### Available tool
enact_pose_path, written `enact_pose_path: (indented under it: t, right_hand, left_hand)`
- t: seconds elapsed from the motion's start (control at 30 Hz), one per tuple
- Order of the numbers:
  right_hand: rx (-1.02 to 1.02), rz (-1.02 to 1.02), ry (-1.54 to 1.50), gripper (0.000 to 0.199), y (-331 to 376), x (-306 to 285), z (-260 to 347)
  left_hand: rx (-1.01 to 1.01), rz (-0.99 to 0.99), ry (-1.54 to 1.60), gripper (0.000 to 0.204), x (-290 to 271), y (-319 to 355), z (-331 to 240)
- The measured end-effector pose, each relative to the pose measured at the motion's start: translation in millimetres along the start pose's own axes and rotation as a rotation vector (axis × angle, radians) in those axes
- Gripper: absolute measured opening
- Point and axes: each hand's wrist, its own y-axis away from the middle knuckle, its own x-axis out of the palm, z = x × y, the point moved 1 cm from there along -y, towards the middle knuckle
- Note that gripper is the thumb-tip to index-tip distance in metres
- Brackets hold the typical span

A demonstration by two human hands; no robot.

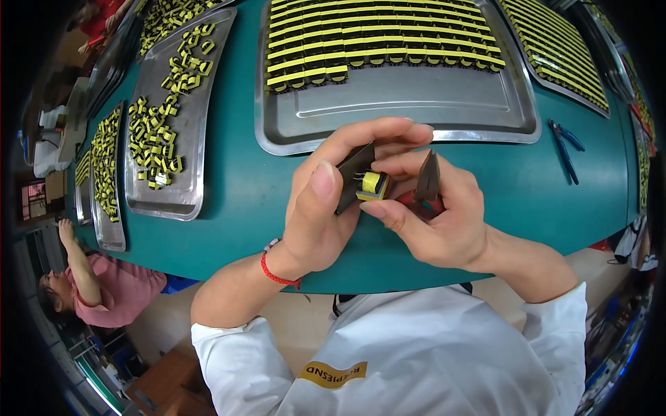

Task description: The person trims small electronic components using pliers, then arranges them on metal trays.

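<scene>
Above the near edge of the green table, my left hand is closed around a thin dark flat plate, its thumb along the plate's side. My right hand pinches a small transformer wrapped in yellow tape between thumb and forefinger. The transformer's thin pins point left at the plate's face; whether they touch it I cannot tell. Tucked in the same right hand are pliers, dark jaws pointing up and away, a red handle partly showing in the palm.
Beyond my hands a metal tray bears tight rows of yellow-taped transformers. To the left, another tray holds loose ones. Blue-handled cutters lie at the right, below a further full tray. A person in pink sits at the left.
</scene>
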Motion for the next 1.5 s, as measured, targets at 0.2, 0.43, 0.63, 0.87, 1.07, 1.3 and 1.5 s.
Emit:
enact_pose_path:
  t: [0.2, 0.43, 0.63, 0.87, 1.07, 1.3, 1.5]
  right_hand:
    - [0.139, -0.022, -0.098, 0.033, -1, 0, 3]
    - [0.077, -0.011, 0.04, 0.033, 0, 1, 0]
    - [0.125, 0.035, 0.053, 0.039, -10, -7, 1]
    - [-0.067, 0.066, 0.226, 0.036, -20, -18, 4]
    - [-0.29, -0.034, 0.296, 0.031, -21, -12, -5]
    - [-0.091, -0.008, 0.13, 0.04, -16, -18, 2]
    - [-0.156, -0.105, 0.08, 0.043, -16, -19, -2]
  left_hand:
    - [0.004, 0.0, -0.008, 0.085, 1, 0, 2]
    - [-0.058, -0.009, -0.131, 0.08, -1, 0, 8]
    - [-0.254, -0.236, 0.243, 0.074, 9, -6, 5]
    - [-0.361, -0.193, 0.541, 0.072, 2, -7, -2]
    - [-0.391, -0.299, 0.587, 0.069, 6, -8, -3]
    - [-0.389, -0.316, 0.459, 0.058, -3, -6, -2]
    - [-0.328, -0.31, 0.429, 0.051, -2, -8, -4]
